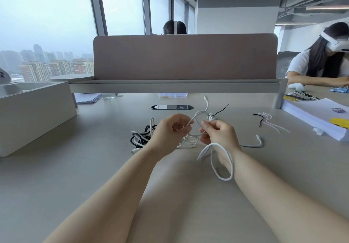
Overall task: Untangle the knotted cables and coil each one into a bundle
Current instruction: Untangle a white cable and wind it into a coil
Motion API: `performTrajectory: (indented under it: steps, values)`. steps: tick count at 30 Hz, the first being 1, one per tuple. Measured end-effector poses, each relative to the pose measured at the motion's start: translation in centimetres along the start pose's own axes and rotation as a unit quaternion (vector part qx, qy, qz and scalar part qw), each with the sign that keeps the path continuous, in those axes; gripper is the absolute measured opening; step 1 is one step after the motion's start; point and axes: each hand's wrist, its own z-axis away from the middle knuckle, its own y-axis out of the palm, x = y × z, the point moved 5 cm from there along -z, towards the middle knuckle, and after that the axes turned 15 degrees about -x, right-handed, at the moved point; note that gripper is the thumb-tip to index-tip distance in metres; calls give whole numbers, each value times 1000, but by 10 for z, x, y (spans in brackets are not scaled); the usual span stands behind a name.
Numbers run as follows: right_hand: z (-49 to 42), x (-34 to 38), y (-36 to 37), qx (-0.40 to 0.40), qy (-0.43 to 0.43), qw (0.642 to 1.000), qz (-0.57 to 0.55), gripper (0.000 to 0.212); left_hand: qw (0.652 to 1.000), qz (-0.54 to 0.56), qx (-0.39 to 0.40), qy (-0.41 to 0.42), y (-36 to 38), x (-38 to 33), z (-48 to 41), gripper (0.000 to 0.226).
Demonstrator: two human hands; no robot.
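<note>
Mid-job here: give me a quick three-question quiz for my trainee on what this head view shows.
1. True or false: the left hand and right hand both grip the white cable.
2. What lies just left of the left hand? A keyboard; B black-and-white cable tangle; C mug.
3. Fill in: a loop of the white cable hangs over the right ____.
Key: 1 true; 2 B; 3 wrist.

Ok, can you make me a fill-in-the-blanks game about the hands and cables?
The left hand and right hand pinch a cable coloured ____. The tangled pile on the desk mixes white cables with ____ ones. A loose loop hangs by the ____ wrist. Missing words: white, black, right.
</note>
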Motion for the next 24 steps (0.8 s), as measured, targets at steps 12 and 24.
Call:
performTrajectory:
  steps: [12, 24]
  values:
    - [5, 4, 5, 41, -58, 993, 90, 12, 998, -13, -11, -60, 2, 5, 1, 25]
    - [10, 5, 7, 47, -89, 989, 105, 14, 995, -42, 16, -85, 6, 8, 0, 21]
